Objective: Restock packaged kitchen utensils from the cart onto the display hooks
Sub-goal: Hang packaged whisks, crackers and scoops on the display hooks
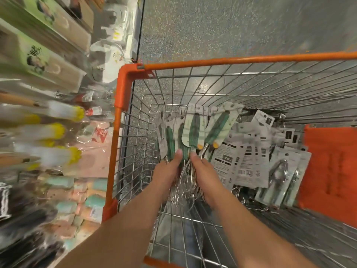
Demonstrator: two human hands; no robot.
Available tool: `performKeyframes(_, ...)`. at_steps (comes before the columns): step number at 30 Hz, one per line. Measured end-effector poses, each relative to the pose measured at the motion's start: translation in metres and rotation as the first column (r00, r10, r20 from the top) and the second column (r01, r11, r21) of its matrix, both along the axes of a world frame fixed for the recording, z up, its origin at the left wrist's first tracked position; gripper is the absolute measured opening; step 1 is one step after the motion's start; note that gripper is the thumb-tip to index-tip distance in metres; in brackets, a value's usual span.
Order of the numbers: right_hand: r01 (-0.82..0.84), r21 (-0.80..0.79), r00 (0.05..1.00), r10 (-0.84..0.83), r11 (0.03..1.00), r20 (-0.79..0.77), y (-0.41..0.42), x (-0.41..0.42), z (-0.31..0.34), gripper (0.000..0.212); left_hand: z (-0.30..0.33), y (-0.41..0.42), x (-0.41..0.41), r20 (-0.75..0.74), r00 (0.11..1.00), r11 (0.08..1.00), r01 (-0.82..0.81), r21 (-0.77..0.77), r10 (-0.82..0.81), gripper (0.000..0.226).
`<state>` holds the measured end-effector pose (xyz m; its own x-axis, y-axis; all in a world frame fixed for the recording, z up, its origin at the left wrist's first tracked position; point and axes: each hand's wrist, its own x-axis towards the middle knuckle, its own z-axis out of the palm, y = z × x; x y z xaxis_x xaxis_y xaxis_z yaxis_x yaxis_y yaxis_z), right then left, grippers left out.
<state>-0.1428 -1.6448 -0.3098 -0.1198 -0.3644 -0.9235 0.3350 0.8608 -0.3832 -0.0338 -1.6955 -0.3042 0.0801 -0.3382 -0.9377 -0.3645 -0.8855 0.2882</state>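
Note:
Both my arms reach down into an orange-framed wire cart [123, 89]. My left hand [168, 171] and my right hand [204, 171] hold a fanned bunch of green-handled whisks on white cards [195, 130], gripping them where the handles meet the wire heads [188, 182]. The cards point away from me. More packaged utensils [249, 157] lie loose on the cart floor to the right, among them silver tongs in clear packs [280, 173].
Display hooks on the left carry blurred goods: yellow-tipped packs [58, 130], green-carded wooden items [38, 60] and pastel packages [81, 202]. An orange panel [330, 171] stands in the cart's right end. Speckled grey floor [231, 26] lies beyond the cart.

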Motion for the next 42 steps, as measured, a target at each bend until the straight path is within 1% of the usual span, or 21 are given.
performKeyframes(3, 0.01, -0.071, 1.0, -0.011, 0.997, -0.015, 0.0, -0.001, 0.019, 0.07, 0.025, 0.001, 0.001, -0.059, 0.998, 1.0, 0.029, -0.007, -0.03, 0.138)
performKeyframes(4, 0.011, -0.084, 1.0, -0.014, 0.996, -0.026, 0.001, -0.001, 0.024, 0.067, 0.037, 0.001, 0.0, -0.082, 0.996, 1.0, 0.024, -0.011, -0.025, 0.133)
performKeyframes(5, 0.024, -0.099, 0.999, -0.027, 0.995, -0.032, 0.002, -0.003, 0.03, 0.06, 0.05, 0.002, -0.001, -0.107, 0.994, 1.0, 0.002, -0.016, -0.004, 0.122)
performKeyframes(7, 0.026, -0.118, 0.998, -0.032, 0.993, -0.046, 0.005, -0.004, 0.053, 0.046, 0.072, 0.005, 0.0, -0.141, 0.99, 1.0, -0.016, -0.024, 0.012, 0.093)
performKeyframes(9, 0.023, -0.13, 0.999, -0.027, 0.991, -0.033, 0.014, -0.007, 0.061, 0.061, 0.098, 0.011, -0.001, -0.179, 0.984, 0.999, 0.0, -0.045, -0.008, 0.07)
performKeyframes(10, 0.017, -0.133, 0.999, -0.021, 0.991, -0.03, 0.019, -0.009, 0.063, 0.062, 0.108, 0.016, 0.0, -0.19, 0.982, 0.998, 0.011, -0.066, -0.024, 0.065)
performKeyframes(11, -0.002, -0.154, 0.999, -0.003, 0.988, -0.032, 0.023, -0.01, 0.069, 0.055, 0.117, 0.02, 0.0, -0.199, 0.98, 0.996, 0.013, -0.087, -0.03, 0.062)
performKeyframes(13, -0.036, -0.19, 0.998, 0.027, 0.981, -0.052, 0.029, -0.012, 0.09, 0.037, 0.128, 0.026, -0.002, -0.226, 0.974, 0.994, -0.054, -0.091, 0.032, 0.062)
performKeyframes(16, -0.07, -0.279, 0.997, 0.054, 0.958, -0.063, 0.042, -0.017, 0.114, 0.037, 0.148, 0.035, -0.009, -0.268, 0.961, 0.995, -0.08, -0.054, 0.062, 0.068)
performKeyframes(18, -0.063, -0.326, 0.997, 0.043, 0.943, -0.069, 0.052, -0.021, 0.132, 0.034, 0.165, 0.04, -0.016, -0.31, 0.947, 0.993, -0.105, -0.047, 0.086, 0.057)
performKeyframes(21, -0.09, -0.364, 0.991, 0.049, 0.927, -0.121, 0.064, -0.031, 0.156, 0.027, 0.17, 0.054, -0.027, -0.335, 0.937, 0.988, -0.134, -0.081, 0.099, 0.023)
performKeyframes(22, -0.105, -0.375, 0.989, 0.057, 0.921, -0.137, 0.068, -0.035, 0.162, 0.026, 0.172, 0.058, -0.029, -0.335, 0.937, 0.985, -0.139, -0.103, 0.097, 0.021)
performKeyframes(25, -0.145, -0.378, 0.981, 0.084, 0.915, -0.173, 0.076, -0.047, 0.184, 0.018, 0.184, 0.072, -0.044, -0.333, 0.934, 0.968, -0.193, -0.163, 0.13, 0.035)
performKeyframes(27, -0.15, -0.42, 0.98, 0.078, 0.895, -0.183, 0.083, -0.056, 0.195, 0.015, 0.197, 0.083, -0.052, -0.335, 0.935, 0.959, -0.196, -0.206, 0.119, 0.032)
performKeyframes(28, -0.171, -0.439, 0.973, 0.081, 0.882, -0.216, 0.089, -0.061, 0.198, 0.018, 0.202, 0.09, -0.055, -0.343, 0.932, 0.954, -0.202, -0.222, 0.118, 0.036)
performKeyframes(31, -0.281, -0.479, 0.929, 0.111, 0.832, -0.353, 0.105, -0.068, 0.202, 0.038, 0.206, 0.108, -0.061, -0.377, 0.916, 0.934, -0.247, -0.26, 0.137, 0.057)
performKeyframes(33, -0.342, -0.479, 0.892, 0.119, 0.808, -0.435, 0.112, -0.07, 0.201, 0.036, 0.203, 0.118, -0.061, -0.383, 0.91, 0.913, -0.285, -0.293, 0.161, 0.052)
performKeyframes(35, -0.396, -0.499, 0.876, 0.153, 0.771, -0.458, 0.122, -0.075, 0.204, 0.024, 0.208, 0.135, -0.064, -0.379, 0.898, 0.879, -0.354, -0.318, 0.225, 0.038)
performKeyframes(37, -0.392, -0.515, 0.885, 0.161, 0.762, -0.436, 0.124, -0.078, 0.204, 0.026, 0.208, 0.142, -0.063, -0.376, 0.898, 0.874, -0.358, -0.328, 0.227, 0.029)
performKeyframes(39, -0.41, -0.547, 0.899, 0.223, 0.73, -0.376, 0.13, -0.077, 0.209, 0.025, 0.216, 0.154, -0.058, -0.371, 0.891, 0.845, -0.397, -0.359, 0.261, 0.029)
performKeyframes(42, -0.429, -0.579, 0.899, 0.264, 0.693, -0.35, 0.131, -0.068, 0.214, 0.029, 0.226, 0.167, -0.048, -0.384, 0.86, 0.795, -0.478, -0.373, 0.336, 0.03)
